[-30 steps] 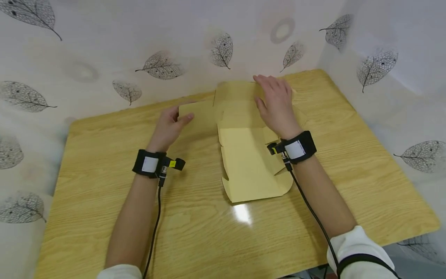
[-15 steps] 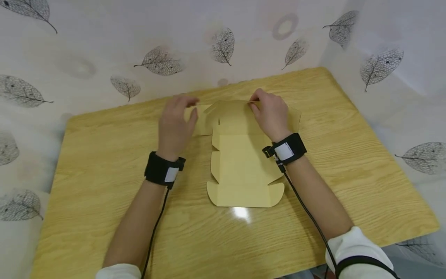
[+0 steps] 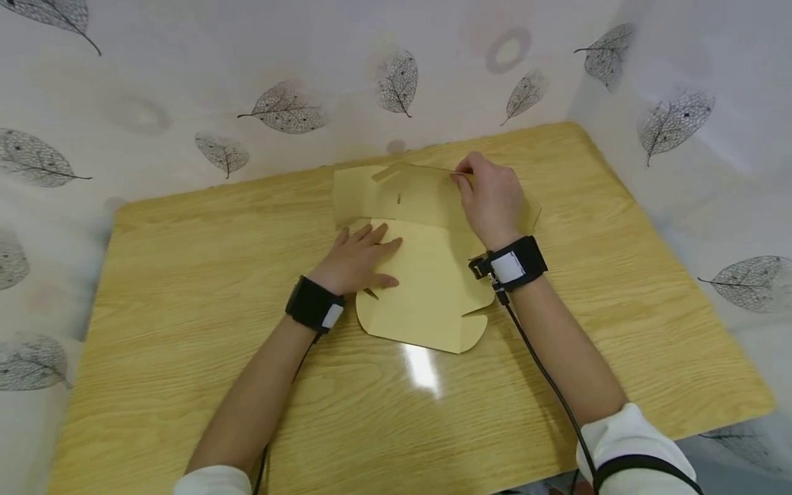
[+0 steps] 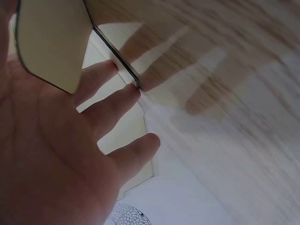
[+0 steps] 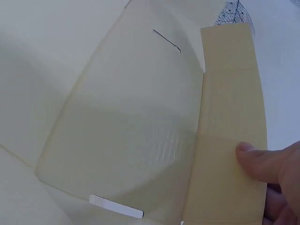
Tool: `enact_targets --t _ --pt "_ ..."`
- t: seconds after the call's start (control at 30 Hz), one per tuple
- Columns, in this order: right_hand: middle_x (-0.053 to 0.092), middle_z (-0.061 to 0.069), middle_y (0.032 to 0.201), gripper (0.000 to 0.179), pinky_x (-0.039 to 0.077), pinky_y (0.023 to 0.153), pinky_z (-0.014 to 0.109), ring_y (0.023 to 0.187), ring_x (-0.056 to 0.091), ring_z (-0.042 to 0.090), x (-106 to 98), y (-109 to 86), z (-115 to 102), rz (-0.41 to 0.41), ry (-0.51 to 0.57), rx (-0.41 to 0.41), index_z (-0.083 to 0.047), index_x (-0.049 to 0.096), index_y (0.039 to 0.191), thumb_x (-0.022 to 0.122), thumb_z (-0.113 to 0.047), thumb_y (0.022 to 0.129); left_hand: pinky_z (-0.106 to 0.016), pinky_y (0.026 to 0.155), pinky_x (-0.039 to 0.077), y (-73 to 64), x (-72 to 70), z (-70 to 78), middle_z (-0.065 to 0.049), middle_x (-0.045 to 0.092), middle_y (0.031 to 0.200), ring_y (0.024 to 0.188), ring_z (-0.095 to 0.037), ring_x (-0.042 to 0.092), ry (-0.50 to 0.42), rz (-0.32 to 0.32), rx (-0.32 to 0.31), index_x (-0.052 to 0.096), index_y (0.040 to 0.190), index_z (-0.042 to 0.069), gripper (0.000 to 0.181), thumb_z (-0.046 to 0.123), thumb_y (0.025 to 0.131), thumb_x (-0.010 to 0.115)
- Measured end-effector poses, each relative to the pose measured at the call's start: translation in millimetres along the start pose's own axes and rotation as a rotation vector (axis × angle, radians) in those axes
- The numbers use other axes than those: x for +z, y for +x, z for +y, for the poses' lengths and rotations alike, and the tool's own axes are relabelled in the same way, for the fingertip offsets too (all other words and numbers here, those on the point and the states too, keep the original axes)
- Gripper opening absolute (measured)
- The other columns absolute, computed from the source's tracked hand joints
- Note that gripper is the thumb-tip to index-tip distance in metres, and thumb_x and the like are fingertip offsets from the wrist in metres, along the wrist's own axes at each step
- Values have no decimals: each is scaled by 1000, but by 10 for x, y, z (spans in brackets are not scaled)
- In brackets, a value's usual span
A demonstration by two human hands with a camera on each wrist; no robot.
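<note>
A tan, part-folded cardboard box blank [image 3: 427,282] lies on the table, with side tabs and a rounded flap at its near end. My left hand [image 3: 355,265] rests on its left side, fingers spread; in the left wrist view a raised tab [image 4: 51,42] stands beside the palm. My right hand [image 3: 495,203] pinches the far flap at its edge and holds it up. The right wrist view shows the thumb [image 5: 255,161] on that narrow flap [image 5: 229,108], with the other fingers behind it. A slit shows in the panel beside it.
The wooden table [image 3: 204,289] has a leaf-patterned wall covering [image 3: 346,41] along its back and right sides. Black straps with small cameras sit on both wrists, and a cable [image 3: 544,364] runs down along the right forearm.
My left hand has let go of the left side panel and come down onto the blank's left side. My right hand has shifted to pinch the far flap. The near end has turned slightly.
</note>
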State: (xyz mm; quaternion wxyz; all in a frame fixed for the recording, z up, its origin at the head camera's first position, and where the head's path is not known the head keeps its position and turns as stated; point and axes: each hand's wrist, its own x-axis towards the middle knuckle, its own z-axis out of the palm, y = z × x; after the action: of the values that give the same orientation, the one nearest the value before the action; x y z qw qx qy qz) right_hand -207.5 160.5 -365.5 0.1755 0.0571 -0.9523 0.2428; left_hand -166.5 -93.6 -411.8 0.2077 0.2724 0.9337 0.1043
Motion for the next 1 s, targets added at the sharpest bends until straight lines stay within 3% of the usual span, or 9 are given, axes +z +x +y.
enact_targets --t 0.07,0.13,0.3,0.4,0.53,0.63,0.77,0.87,1.0 --pt "79 19 108 23 50 64 45 77 70 37 -32 -1 -12 -72 34 -29 -3 67 116 65 -23 105 -72 130 6 12 -1 -26 -13 15 177 164 -42 13 18 5 -3 28 167 26 84 59 99 63" --pt "78 20 115 24 52 70 45 81 69 36 -69 -2 -25 -163 82 -69 -2 62 119 64 -22 106 -73 129 6 12 -3 -48 -12 14 178 164 -43 14 38 9 -26 27 168 27 84 62 99 61" --pt "68 19 137 32 53 103 52 121 66 36 -130 15 -47 -365 190 -170 -3 61 127 63 -27 107 -72 130 7 -5 -20 -83 -11 14 178 163 -46 13 66 23 -70 26 168 28 85 65 99 59" --pt "65 16 140 34 49 111 52 132 60 34 -140 20 -47 -426 203 -202 -5 64 127 65 -31 105 -72 130 9 -16 -45 -85 -14 16 177 162 -49 11 55 34 -62 26 168 25 86 64 99 60" --pt "64 15 142 37 46 117 51 136 58 34 -121 5 -33 -457 198 -238 -5 67 128 72 -28 100 -69 131 12 -22 -83 -132 -16 21 176 162 -49 12 -5 55 -69 26 168 18 89 61 99 63" --pt "63 15 141 43 45 119 51 135 57 34 -90 -12 -30 -458 190 -256 -5 66 134 76 -26 98 -60 123 35 -48 -168 -209 -20 50 157 147 -44 42 -118 126 -79 43 159 7 79 55 100 65" --pt "62 16 142 52 45 118 51 135 57 35 -65 -12 -47 -449 168 -271 -5 63 141 79 -25 95 -56 109 50 -179 -357 -231 -24 64 138 124 -41 61 -271 259 -165 56 145 -2 63 44 104 65" --pt "62 17 140 56 46 116 52 132 58 36 -65 1 -61 -435 146 -285 -3 62 142 81 -25 93 -57 125 37 -225 -435 -169 -26 47 161 147 -44 47 -373 312 -200 39 159 -3 70 38 106 62" --pt "61 17 141 60 49 114 51 130 59 35 -67 1 -66 -440 130 -279 -3 62 143 82 -26 92 -53 132 26 -143 -393 -87 -22 30 170 160 -39 29 -464 277 -125 22 166 0 79 33 107 62"
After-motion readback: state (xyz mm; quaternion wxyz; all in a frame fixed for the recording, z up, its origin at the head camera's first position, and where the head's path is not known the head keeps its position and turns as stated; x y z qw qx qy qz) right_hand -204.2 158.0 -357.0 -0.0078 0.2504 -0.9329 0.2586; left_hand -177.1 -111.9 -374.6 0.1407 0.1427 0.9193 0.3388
